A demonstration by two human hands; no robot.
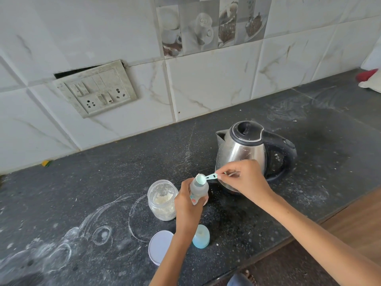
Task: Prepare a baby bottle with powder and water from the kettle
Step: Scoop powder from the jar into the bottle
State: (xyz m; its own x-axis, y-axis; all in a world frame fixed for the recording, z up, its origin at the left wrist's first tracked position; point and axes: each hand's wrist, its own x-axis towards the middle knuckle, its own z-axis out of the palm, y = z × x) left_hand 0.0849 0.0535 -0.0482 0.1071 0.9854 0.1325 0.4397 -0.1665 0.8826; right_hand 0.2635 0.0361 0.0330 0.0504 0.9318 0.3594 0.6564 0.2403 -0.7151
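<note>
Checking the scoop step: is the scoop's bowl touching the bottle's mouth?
Cannot tell. In the head view the scoop overlaps the bottle mouth, hiding any gap or contact.

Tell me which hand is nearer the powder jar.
Left. The left hand grips the bottle right beside the powder jar; the right hand pinches the scoop farther right, toward the kettle.

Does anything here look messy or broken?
Yes. White powdery rings and smears mark the dark counter, thickest at its near left, beside the open powder jar. On the wall, the switch plate sits crooked, with a dark gap above its top edge.
</note>
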